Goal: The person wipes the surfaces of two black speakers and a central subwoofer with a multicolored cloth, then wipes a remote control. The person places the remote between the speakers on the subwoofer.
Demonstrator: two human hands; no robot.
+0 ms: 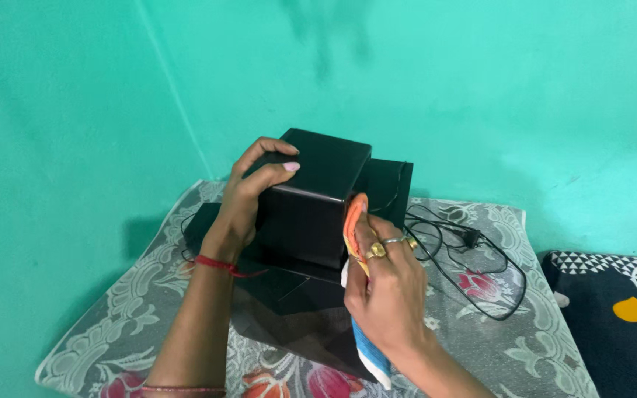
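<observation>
Black box (311, 203): a cube-shaped cabinet, matte to slightly glossy black, plain faces, sharp edges with a pale sheen along the top front edge. It stands at the centre of the frame, turned corner-on to the camera, resting on a larger flat black unit (289, 309) that spreads beneath and in front of it toward the lower centre. A second black box (388, 184) of like finish stands just behind it, to the right.

Left hand (248, 199): at centre left, fingers wrapped over the top left edge of the black box, gripping it; thumb on the upper face. Red thread band at the wrist.

Right hand (385, 284): at lower centre right, fingers closed around a folded cloth (359, 250), pressing it against the right front face of the black box. Rings on two fingers.

Cloth: orange at its upper end, white and blue at its lower end, which hangs below the hand.

Black cable (473, 273): looped loosely to the right of the boxes, with a small plug at the upper part of the loop.

Bed cover (127, 302): grey with pale scrollwork and red flowers, carrying all of the above.

Dark patterned fabric (621, 309): lower right, with white triangles and a yellow heart shape.

Wall (481, 88): turquoise green, filling the upper frame.
</observation>
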